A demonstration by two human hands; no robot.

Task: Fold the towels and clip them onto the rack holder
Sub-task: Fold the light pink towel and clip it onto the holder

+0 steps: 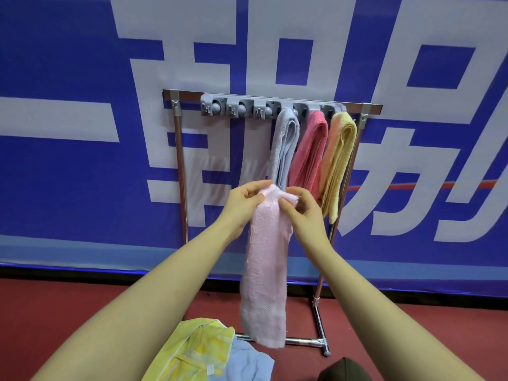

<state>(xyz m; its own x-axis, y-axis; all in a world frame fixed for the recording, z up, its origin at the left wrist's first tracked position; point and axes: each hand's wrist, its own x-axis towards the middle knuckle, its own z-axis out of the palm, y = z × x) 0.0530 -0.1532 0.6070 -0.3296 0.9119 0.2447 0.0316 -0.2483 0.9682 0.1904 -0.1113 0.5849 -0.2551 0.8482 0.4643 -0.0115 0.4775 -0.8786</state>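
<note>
- Pale pink terry towel (264,273), folded into a long narrow strip, hung straight down in front of the rack, top end pinched by both hands, bottom end just above the floor bar.
- Left hand (244,200) gripped the towel's top left corner, thumb and fingers curled round the fabric.
- Right hand (301,207) pinched the top right edge, fingers bent over the cloth.
- Both hands were close together, just below the hanging towels.
- Grey plastic clip holder strip (272,105) was mounted on the top bar of the chrome metal rack (180,171).
- Three left clips held nothing; three right ones each held a folded towel.
- Light grey-blue towel (286,144) hung leftmost of the three, coral pink towel (310,152) in the middle, yellow-and-peach towel (338,160) rightmost, all side by side and touching.
- Yellow patterned towel (192,350) and light blue towel (247,361) lay crumpled at the bottom of the view, touching each other.
- Dark olive object (345,371) at the bottom edge, could not tell what.
- Red floor (412,325) under the rack; blue banner with large white characters (68,64) behind.
</note>
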